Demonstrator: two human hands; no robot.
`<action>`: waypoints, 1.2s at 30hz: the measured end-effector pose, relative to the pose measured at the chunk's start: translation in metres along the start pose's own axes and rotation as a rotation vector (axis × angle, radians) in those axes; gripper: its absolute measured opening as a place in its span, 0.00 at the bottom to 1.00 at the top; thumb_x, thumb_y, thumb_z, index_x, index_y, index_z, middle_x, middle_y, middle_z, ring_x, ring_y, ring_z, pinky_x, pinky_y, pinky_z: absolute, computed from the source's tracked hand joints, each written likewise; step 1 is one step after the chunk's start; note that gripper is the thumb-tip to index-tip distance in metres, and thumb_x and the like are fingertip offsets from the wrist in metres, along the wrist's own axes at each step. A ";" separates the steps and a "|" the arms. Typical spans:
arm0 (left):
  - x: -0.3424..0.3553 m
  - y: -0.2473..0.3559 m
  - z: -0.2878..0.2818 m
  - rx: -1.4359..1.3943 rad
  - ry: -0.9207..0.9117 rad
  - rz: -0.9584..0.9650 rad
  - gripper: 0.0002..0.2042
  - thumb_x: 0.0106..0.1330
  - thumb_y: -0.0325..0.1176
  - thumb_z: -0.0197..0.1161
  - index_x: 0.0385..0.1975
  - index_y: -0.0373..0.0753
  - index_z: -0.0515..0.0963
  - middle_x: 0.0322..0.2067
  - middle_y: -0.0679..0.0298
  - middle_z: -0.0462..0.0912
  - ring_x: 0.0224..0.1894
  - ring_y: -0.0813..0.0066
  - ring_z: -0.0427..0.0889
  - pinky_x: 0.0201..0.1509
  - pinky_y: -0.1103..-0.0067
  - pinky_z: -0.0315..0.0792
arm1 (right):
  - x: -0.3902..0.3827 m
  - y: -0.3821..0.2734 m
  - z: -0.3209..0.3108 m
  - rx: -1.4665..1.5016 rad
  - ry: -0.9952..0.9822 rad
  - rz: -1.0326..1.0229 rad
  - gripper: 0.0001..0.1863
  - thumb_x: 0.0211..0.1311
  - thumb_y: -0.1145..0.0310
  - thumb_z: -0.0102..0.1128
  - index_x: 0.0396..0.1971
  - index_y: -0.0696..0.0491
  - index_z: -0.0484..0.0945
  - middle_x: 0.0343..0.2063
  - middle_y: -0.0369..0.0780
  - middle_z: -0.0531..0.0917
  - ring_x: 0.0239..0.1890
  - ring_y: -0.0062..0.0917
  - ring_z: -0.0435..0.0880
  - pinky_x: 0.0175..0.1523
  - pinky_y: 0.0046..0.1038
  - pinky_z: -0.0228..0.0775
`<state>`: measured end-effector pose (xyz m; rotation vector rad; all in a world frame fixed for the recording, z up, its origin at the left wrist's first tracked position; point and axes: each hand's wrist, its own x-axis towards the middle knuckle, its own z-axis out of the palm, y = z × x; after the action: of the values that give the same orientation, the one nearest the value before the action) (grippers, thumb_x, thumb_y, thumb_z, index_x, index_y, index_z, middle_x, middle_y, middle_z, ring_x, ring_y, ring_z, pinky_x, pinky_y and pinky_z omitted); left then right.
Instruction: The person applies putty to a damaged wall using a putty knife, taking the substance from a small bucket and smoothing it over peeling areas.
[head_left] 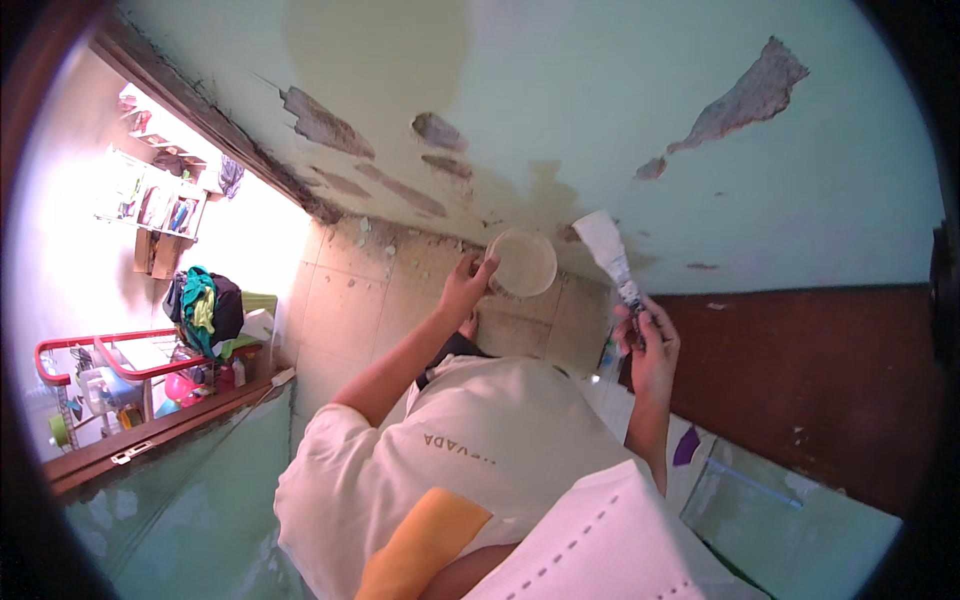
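Note:
My left hand (468,284) grips the rim of a round, pale translucent tub (525,264); what is inside is hard to make out. To its right, my right hand (652,345) is closed around the dark, smeared handle of a putty knife (602,245). The wide whitish blade points up toward the wall, apart from the tub. In front of both hands stands a light green wall (590,90) with bare grey patches where the coat has come off. One long patch (755,92) lies at upper right, and several smaller ones (325,122) at upper left.
Flakes of debris (365,228) lie on the tiled floor (345,305) along the wall's foot. On the left, a doorway shows a red-railed rack (120,345) and piled clothes (208,305). A dark brown panel (770,370) is at the right.

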<state>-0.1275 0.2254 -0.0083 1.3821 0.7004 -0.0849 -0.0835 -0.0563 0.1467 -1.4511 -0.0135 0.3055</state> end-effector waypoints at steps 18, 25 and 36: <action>-0.125 -0.042 -0.125 0.002 -0.213 -0.059 0.30 0.69 0.51 0.60 0.52 0.24 0.73 0.38 0.56 0.81 0.39 0.73 0.83 0.43 0.79 0.79 | -0.106 0.047 0.034 0.267 0.367 -0.276 0.22 0.69 0.60 0.53 0.51 0.63 0.76 0.38 0.45 0.86 0.26 0.20 0.78 0.28 0.21 0.64; -0.162 -0.040 -0.184 0.077 -0.275 -0.063 0.29 0.69 0.52 0.58 0.51 0.25 0.74 0.38 0.57 0.81 0.39 0.74 0.83 0.45 0.80 0.80 | -0.165 0.070 0.041 0.503 0.517 -0.222 0.20 0.70 0.62 0.52 0.50 0.64 0.75 0.42 0.48 0.85 0.30 0.21 0.78 0.30 0.20 0.66; -0.172 -0.052 -0.280 0.112 -0.401 -0.064 0.28 0.70 0.51 0.57 0.53 0.29 0.74 0.40 0.57 0.81 0.43 0.71 0.81 0.48 0.75 0.79 | -0.254 0.108 0.160 0.501 0.571 -0.134 0.15 0.68 0.62 0.56 0.45 0.58 0.76 0.34 0.45 0.86 0.27 0.22 0.80 0.29 0.21 0.68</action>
<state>-0.4014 0.4120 0.0267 1.3942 0.4077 -0.4451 -0.3804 0.0550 0.1056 -0.9891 0.4001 -0.2137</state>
